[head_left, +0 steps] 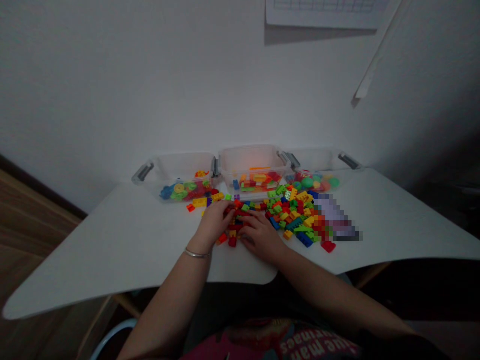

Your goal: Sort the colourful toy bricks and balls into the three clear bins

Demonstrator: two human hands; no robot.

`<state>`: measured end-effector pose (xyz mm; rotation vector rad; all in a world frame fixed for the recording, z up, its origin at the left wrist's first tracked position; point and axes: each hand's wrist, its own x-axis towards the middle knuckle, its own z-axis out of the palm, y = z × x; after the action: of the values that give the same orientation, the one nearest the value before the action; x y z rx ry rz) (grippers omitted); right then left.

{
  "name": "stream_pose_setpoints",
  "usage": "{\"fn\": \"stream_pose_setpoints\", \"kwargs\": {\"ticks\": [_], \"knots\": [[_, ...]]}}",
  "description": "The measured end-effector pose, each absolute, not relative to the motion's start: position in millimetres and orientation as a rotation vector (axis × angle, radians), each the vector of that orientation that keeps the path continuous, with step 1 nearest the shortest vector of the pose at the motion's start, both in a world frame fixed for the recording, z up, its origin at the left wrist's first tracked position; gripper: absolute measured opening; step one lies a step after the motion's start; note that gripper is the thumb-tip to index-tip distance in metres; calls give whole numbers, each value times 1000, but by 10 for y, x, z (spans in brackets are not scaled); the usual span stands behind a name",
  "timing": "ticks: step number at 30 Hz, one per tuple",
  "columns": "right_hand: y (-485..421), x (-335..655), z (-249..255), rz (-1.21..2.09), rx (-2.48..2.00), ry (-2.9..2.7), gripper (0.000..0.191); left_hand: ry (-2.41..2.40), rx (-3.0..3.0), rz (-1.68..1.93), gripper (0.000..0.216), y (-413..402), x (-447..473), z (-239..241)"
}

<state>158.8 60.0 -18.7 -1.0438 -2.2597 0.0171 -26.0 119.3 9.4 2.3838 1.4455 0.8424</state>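
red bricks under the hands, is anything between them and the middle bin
Yes. Loose bricks lie scattered between the red bricks at both hands and the middle bin. The left hand and right hand already rest on the pile.

Legible text appears in one location only: the dark garment with pink print (300, 342) at the bottom edge of the head view. Pale letters, seen upside down, partially read "ue man"; a second line beneath is cut off and unreadable. The white sheet with a faint grid (322, 12) on the wall carries no readable characters
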Motion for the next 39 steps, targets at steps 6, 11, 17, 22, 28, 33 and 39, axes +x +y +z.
{"fn": "stream_pose_setpoints", "kwargs": {"ticks": [6,11,17,22,28,33,39], "knots": [[565,1597,-129,-36,-1071,-2260,12,1439,2428,824,21,1196,-266,90],[572,1585,-140,-17,-1079,-2274,12,1443,2416,820,20,1198,-266,98],[603,1586,-166,15,-1061,-2260,9,1431,2419,816,19,1212,-267,79],[623,1693,-96,134,-1033,-2156,10,1428,2420,821,19,1205,-275,74],[794,2103,122,85,-1159,-1696,18,1438,2424,802,21,1196,-277,99],[1067,2610,423,-101,-1258,-1464,20,1424,2429,770,20,1208,-274,107],[1451,3046,542,-291,-1528,-1370,27,1420,2417,767,20,1218,-274,102]]}}
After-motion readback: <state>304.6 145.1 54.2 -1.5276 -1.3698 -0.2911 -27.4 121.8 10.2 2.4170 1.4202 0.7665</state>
